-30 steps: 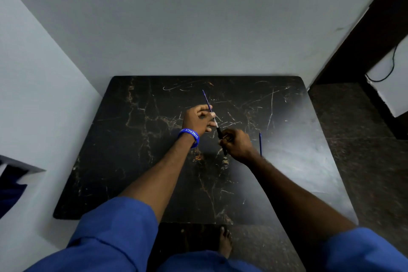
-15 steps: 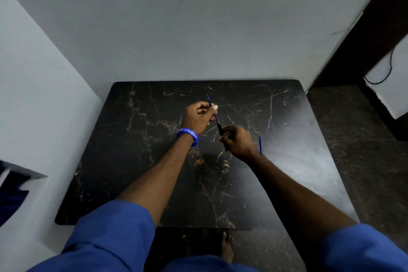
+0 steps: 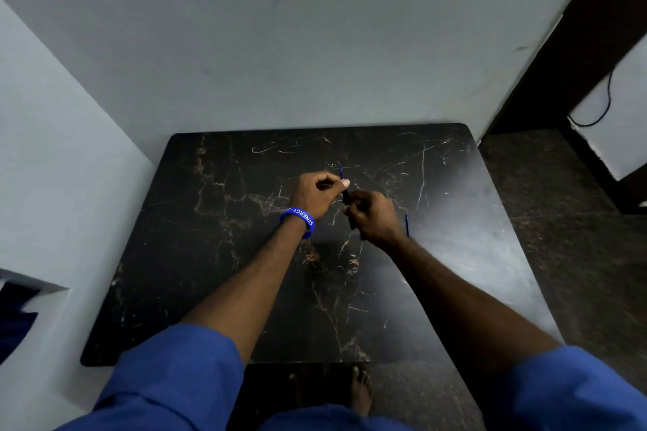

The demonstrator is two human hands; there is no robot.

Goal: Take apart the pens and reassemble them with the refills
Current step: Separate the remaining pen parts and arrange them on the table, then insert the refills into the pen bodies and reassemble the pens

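My left hand (image 3: 317, 194), with a blue wristband, pinches a thin blue refill (image 3: 340, 172) whose upper end sticks out above the fingers. My right hand (image 3: 373, 217) is closed around a dark pen barrel (image 3: 346, 198), mostly hidden in the fist. The refill's lower end runs into the barrel's mouth between the two hands. Both hands are held close together over the middle of the black marble table (image 3: 210, 255). A second blue refill (image 3: 407, 224) lies on the table just right of my right wrist.
Grey walls close in behind and to the left of the table. Dark floor and a dark doorframe lie to the right. A bare foot (image 3: 360, 392) shows under the table's front edge.
The refill has gone deeper into the barrel, so less of it sticks out above my left hand. The two hands have moved closer together.
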